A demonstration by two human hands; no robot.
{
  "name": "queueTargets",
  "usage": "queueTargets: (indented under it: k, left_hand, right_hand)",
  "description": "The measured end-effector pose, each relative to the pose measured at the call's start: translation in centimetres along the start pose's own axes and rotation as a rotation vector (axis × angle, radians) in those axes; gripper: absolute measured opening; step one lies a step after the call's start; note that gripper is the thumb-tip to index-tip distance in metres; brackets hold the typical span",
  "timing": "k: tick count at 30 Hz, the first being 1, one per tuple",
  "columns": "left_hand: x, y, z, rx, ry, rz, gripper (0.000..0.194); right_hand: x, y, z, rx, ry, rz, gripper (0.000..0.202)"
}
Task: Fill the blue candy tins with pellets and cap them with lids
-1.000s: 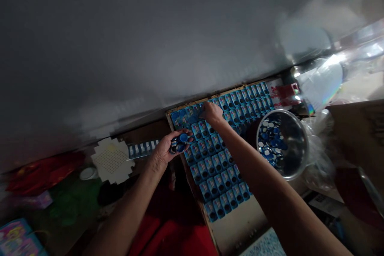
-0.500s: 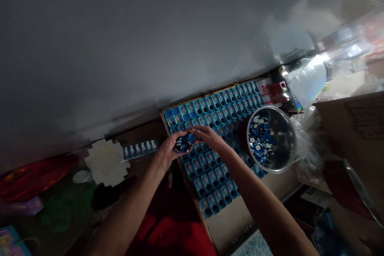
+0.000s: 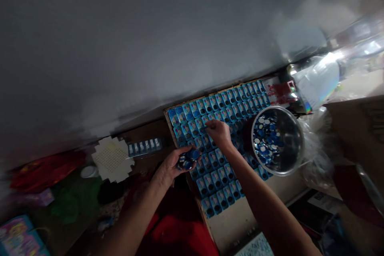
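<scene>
My left hand (image 3: 175, 162) is cupped around several small round blue-and-silver discs (image 3: 187, 162), beside the left edge of a wide board. Over the second and third rows of that board, my right hand (image 3: 219, 133) is closed with its fingertips pinched together; whatever they hold is too small to make out. Rows of blue cards (image 3: 214, 180) with dark round spots cover the board. In the far-left corner a few cards show blue circles (image 3: 179, 110) instead. A metal bowl (image 3: 295, 144) on the right of the board holds many loose discs (image 3: 266, 138) of the same kind.
A grey wall (image 3: 150, 48) runs along the far side. Left of the board lie a clear strip with white pieces (image 3: 144, 147) and a cream perforated sheet (image 3: 112, 159). Plastic bags (image 3: 318, 152) and a cardboard box (image 3: 357, 128) stand at the right.
My right hand has left the discs in my left hand and moved up and right over the cards. My left hand stays around its discs, slightly lower. The view has shifted a little.
</scene>
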State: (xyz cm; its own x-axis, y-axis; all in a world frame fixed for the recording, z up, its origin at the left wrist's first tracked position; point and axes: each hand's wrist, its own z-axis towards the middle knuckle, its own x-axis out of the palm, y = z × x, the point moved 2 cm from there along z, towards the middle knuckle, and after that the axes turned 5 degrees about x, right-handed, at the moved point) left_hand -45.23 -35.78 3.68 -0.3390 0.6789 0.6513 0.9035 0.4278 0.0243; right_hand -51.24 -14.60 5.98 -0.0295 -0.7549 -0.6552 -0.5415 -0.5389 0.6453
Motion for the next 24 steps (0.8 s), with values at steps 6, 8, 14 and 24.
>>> queueTargets:
  k: [6,8,14,24]
  left_hand:
    - [-3.4,-2.9,-2.6,0.168,-0.119,-0.056,0.027]
    - [-3.2,-3.8,-2.8,0.213,-0.115,-0.085,0.027]
    - [-2.6,-4.6,-3.2,0.267,-0.08,-0.136,0.029]
    - [-0.2,-4.2,-2.6,0.208,-0.099,-0.158,0.032]
  right_hand:
    - [-1.4,0.0,3.3,-0.03,-0.179,-0.22,0.017]
    - [-1.6,0.1,4.0,-0.025,-0.177,-0.222,0.017]
    - [-0.7,1.4,5.0,-0.064,-0.157,-0.247,0.015]
    - [1.0,5.2,9.1,-0.03,-0.019,-0.7,0.014]
